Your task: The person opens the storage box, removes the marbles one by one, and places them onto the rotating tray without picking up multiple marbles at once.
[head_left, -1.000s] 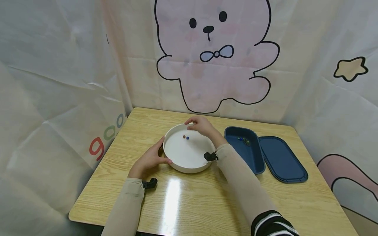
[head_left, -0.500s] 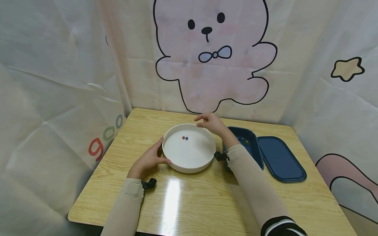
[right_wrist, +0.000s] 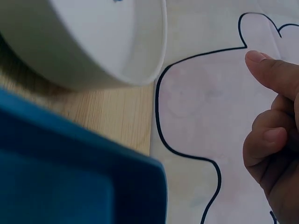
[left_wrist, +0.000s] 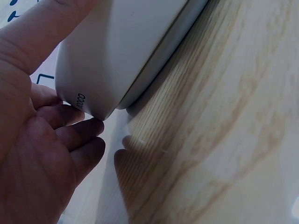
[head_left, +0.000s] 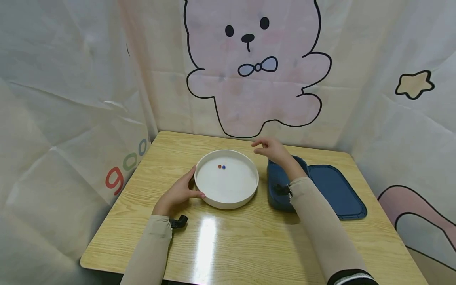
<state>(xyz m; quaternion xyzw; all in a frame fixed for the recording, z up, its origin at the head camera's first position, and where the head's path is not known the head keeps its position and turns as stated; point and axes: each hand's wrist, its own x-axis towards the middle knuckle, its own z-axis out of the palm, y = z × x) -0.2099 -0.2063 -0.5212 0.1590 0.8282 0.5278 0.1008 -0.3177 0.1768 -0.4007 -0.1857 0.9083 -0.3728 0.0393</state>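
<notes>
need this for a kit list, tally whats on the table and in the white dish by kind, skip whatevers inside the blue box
white dish: 1
blue box: 1
blue lid: 1
beads, a red bead and a blue bead: 2
total: 5

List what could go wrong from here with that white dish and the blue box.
The red bead and blue bead sit close together in the white dish; if the left hand gripping its side jerks, they could roll. The right sleeve hangs over the blue box, so it might knock the box.
</notes>
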